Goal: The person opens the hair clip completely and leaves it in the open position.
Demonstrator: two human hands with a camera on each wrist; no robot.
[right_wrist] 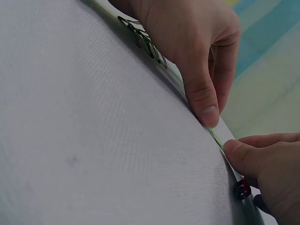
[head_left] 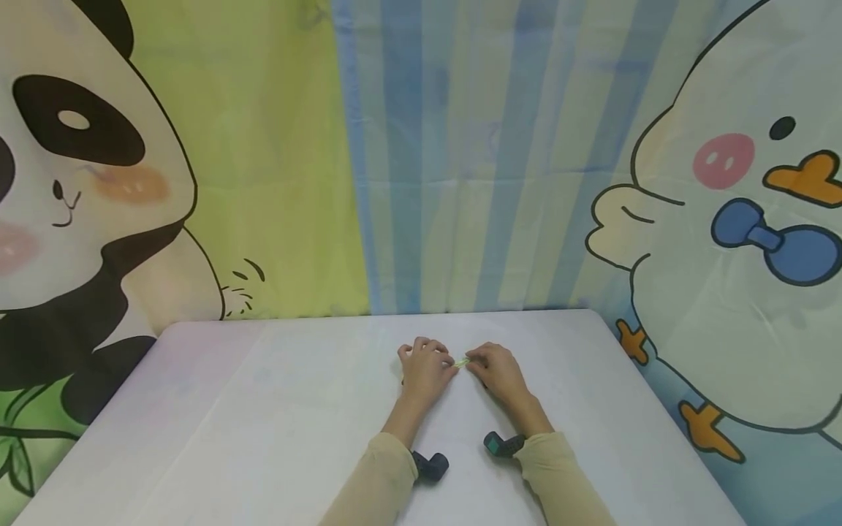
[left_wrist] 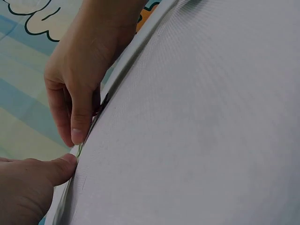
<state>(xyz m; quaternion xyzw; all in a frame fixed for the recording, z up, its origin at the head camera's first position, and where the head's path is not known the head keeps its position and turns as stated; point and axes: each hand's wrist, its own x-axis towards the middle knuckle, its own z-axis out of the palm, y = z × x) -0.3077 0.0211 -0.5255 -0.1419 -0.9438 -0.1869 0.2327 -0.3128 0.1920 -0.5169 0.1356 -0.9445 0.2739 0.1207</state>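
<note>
A thin green strand point(head_left: 462, 362) runs between the fingertips of my left hand point(head_left: 427, 371) and my right hand point(head_left: 498, 371), low over the white table. Each hand pinches one side of the strand point(right_wrist: 214, 137), thumb against fingers, with a short stretch showing between them. Beside my left hand point(right_wrist: 192, 51) in the right wrist view lies a dark green, braided or leaf-like piece point(right_wrist: 144, 42); whether it joins the strand is hidden. A small dark red piece point(right_wrist: 243, 189) shows beneath my right hand point(right_wrist: 276, 171).
The white table point(head_left: 276, 409) fills the lower view, its far edge against a cloth backdrop point(head_left: 447, 161) printed with a panda and a white bird. Dark devices point(head_left: 430, 466) are strapped at both wrists, over or by the beige sleeves point(head_left: 378, 482).
</note>
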